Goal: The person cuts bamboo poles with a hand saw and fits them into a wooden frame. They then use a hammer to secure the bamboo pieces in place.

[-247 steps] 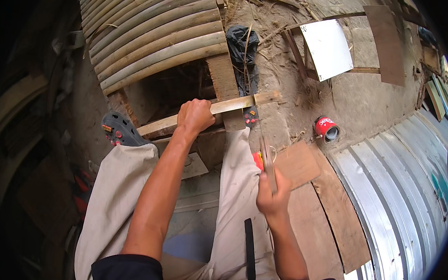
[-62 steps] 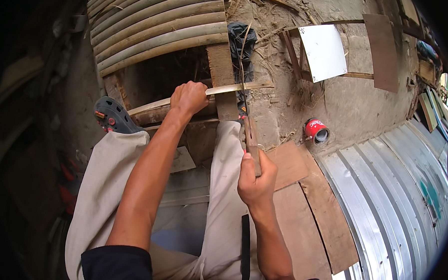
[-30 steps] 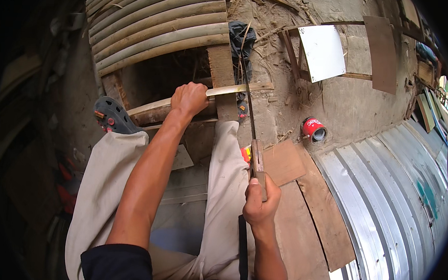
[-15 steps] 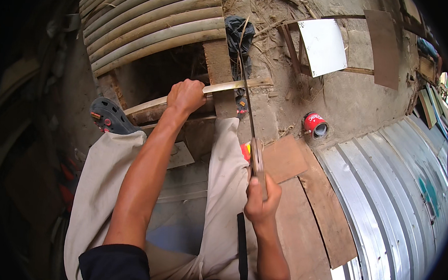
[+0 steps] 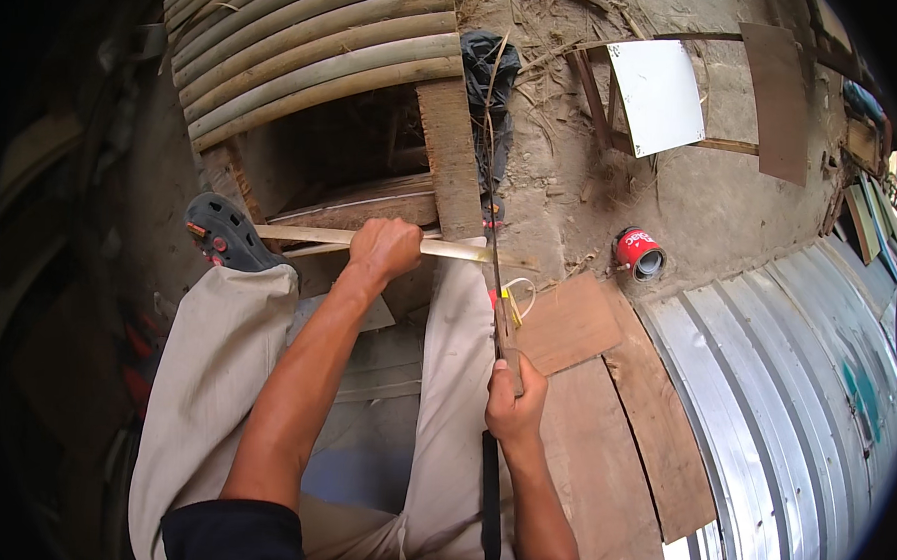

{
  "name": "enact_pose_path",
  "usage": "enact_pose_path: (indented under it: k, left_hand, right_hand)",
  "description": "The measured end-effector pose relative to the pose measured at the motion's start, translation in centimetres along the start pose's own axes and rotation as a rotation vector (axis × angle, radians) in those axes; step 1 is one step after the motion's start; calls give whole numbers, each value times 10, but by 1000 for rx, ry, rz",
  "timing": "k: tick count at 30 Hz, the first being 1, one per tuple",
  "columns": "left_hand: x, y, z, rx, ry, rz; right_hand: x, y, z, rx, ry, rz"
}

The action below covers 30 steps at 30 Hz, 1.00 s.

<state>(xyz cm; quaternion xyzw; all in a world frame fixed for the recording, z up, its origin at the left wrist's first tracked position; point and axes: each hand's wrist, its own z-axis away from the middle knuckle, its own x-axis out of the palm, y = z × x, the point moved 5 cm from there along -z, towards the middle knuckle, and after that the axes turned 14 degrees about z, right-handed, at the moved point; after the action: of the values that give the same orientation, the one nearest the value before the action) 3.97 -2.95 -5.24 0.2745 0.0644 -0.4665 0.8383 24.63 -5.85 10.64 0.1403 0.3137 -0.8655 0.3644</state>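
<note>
Pale wooden strip (image 5: 456, 249): held crosswise in front of the slatted platform, from beside the left shoe to just past the blade; its right end is blurred.
Left grip (image 5: 386, 248): closed firmly around the strip near its middle, knuckles up.
Right grip (image 5: 515, 397): wrapped round the brown wooden handle (image 5: 508, 353) of the tool, fingers curled in, thumb laid along it.
Long, narrow, dark metal blade (image 5: 496, 267): pointed away from the body, crossed with the strip near its right end; whether the two are touching cannot be told.
Platform of round wooden slats (image 5: 318, 59): seen at the top left, with a rough brown plank (image 5: 450, 155) set at its near right corner.
Crumpled black plastic (image 5: 485, 59): spread beside that plank, on the ground.
Dark clog-type shoe with red studs (image 5: 232, 233): worn on the left foot, below beige trousers (image 5: 220, 360).
Red cylindrical can (image 5: 638, 252): tipped on the ground, between brown flat boards (image 5: 572, 327) and a white rectangular sheet (image 5: 657, 97).
Ribbed silver metal sheeting (image 5: 755, 363): laid along the right side.
</note>
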Motion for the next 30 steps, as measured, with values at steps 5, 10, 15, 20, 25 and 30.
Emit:
enact_pose_path:
  k: [5,10,15,20,25,30]
  left_hand:
    - [13,-11,-7,18,29,-3]
    - [-5,-7,-1,28,91,71]
    - [-47,1,0,96,295,203]
    - [-73,-3,0,182,457,323]
    - [-76,3,-15,112,472,396]
    - [-68,24,-34,-122,522,309]
  right_hand:
    - [5,14,20,57,-5,-131]
    - [0,-10,10,-27,22,-113]
    - [-6,-24,-3,-117,32,-71]
    - [-10,-35,-39,-349,103,-84]
    - [-9,-35,-57,-327,70,-77]
    - [-9,-35,-55,-290,49,-92]
